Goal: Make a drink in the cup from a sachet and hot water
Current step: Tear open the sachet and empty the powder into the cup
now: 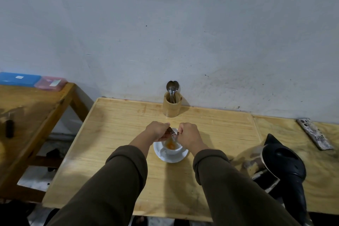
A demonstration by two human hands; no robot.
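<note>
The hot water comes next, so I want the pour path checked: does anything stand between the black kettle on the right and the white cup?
On the wooden table nothing lies between the black electric kettle and the white cup. But both hands, left hand and right hand, hold the small torn sachet right over its mouth.

We take the cup (172, 147) as our landmark: it sits on a saucer (171, 158) on the table (113, 134). Behind it, by the wall, stands a holder (171, 105) with 2 spoons (172, 87) in it. Right of it stands the kettle (280, 167). Directly above it, both hands (158, 131) pinch 1 sachet (173, 132).
</note>
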